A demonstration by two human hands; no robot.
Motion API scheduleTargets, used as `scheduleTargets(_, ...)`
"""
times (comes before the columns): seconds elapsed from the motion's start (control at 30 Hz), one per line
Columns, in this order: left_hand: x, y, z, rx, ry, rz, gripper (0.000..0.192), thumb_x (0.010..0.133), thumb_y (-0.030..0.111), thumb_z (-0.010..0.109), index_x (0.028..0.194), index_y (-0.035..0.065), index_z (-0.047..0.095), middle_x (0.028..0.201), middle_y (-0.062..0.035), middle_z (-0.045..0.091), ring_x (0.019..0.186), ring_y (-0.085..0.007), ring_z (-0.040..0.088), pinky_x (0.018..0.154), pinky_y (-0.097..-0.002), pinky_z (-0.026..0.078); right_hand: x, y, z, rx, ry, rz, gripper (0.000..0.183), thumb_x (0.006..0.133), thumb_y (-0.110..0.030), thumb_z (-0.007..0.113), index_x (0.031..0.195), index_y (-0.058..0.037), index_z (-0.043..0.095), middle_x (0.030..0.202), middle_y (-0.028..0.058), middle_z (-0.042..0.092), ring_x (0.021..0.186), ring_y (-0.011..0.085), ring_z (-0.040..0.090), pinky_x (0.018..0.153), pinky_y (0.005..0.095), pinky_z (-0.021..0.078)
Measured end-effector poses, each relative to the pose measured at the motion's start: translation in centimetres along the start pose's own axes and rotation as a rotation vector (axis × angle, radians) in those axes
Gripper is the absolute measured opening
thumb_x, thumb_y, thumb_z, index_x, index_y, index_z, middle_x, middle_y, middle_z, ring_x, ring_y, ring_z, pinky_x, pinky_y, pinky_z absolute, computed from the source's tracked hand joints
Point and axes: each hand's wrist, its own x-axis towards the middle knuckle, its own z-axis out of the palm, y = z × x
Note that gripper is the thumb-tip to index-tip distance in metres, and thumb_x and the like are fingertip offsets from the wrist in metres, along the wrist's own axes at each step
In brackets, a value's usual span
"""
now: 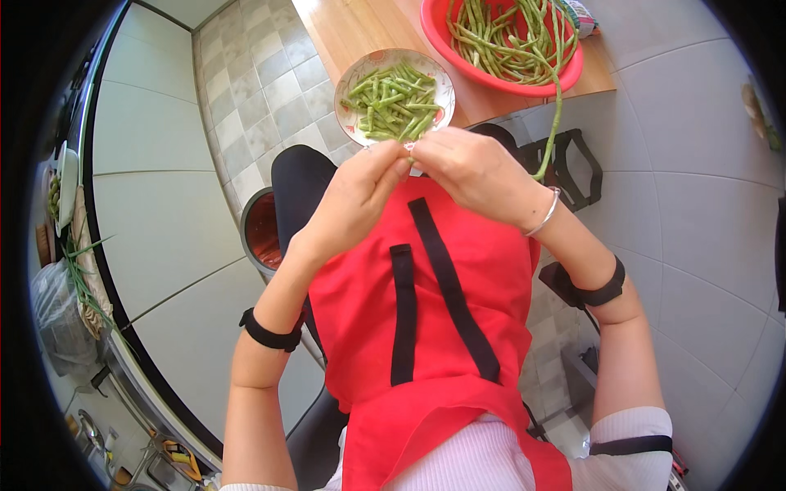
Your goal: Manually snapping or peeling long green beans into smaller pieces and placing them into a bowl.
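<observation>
My left hand (359, 193) and my right hand (476, 175) meet above my lap, just in front of the plate. Their fingertips pinch a green long bean (412, 161), of which only a small bit shows between them. A white patterned plate (447, 92) holds a heap of short bean pieces (393, 101). To its right, a red plastic basin (491, 83) contains many uncut long beans (503, 52). One long bean (557, 116) hangs over the basin's rim and passes behind my right wrist; whether it is the pinched one is hidden.
Plate and basin stand on a wooden table (334, 30). A printed packet (580, 18) lies behind the basin. By my left knee is a lined bin (261, 230). Pale cabinets (159, 147) line the left, under a cluttered counter; a tiled wall (706, 153) bounds the right.
</observation>
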Motion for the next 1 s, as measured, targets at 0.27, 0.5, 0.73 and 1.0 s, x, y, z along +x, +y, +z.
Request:
scheduleTargets(0.27, 1.1, -1.1, 3.3, -0.953, 0.229, -0.17, 0.028, 0.104, 0.024, 0.04, 0.093, 0.0027, 0.055, 0.078, 0.003, 0.044, 0.076, -0.0074, 0.04, 0.071, -0.0232, 0.036, 1.2, 0.7, -0.1, 0.109, 0.243, 0.041, 0.008, 0.086, -0.009, 0.059, 0.087, -0.0023, 0.054, 0.08, 0.0125, 0.058, 0.079, 0.0315, 0.06, 0.067, 0.0405, 0.0492)
scheduleTargets(0.5, 1.7, -1.8, 4.5, -0.919, 0.382, -0.194, 0.03, 0.104, 0.025, 0.041, 0.092, 0.0033, 0.058, 0.077, 0.0029, 0.046, 0.073, -0.0072, 0.041, 0.07, -0.0226, 0.037, 0.6, 0.6, 0.7, -0.028, 0.235, 0.146, 0.009, 0.088, -0.011, 0.059, 0.09, -0.0018, 0.057, 0.082, 0.013, 0.059, 0.08, 0.0313, 0.06, 0.069, 0.04, 0.0502)
scheduleTargets(0.73, 2.7, -2.4, 2.8, -0.913, 0.486, -0.387, 0.03, 0.1, 0.028, 0.049, 0.113, 0.0043, 0.063, 0.094, 0.0001, 0.061, 0.088, -0.008, 0.054, 0.081, -0.025, 0.042, -0.2, 0.6, 0.1, -0.039, 0.225, 0.175, 0.014, 0.088, -0.01, 0.059, 0.097, 0.0002, 0.061, 0.084, 0.014, 0.06, 0.082, 0.0323, 0.06, 0.072, 0.0403, 0.0503)
scheduleTargets(1.0, 4.0, -6.2, 3.6, 0.107, 0.611, -0.222, 0.028, 0.098, 0.024, 0.055, 0.109, 0.0004, 0.065, 0.097, -0.0017, 0.064, 0.093, -0.0083, 0.058, 0.083, -0.0247, 0.045, -1.0, 0.6, 1.0, 0.032, 0.185, 0.105, 0.042, 0.087, -0.001, 0.054, 0.128, -0.0018, 0.051, 0.089, 0.0196, 0.06, 0.086, 0.0364, 0.059, 0.076, 0.0425, 0.0494)
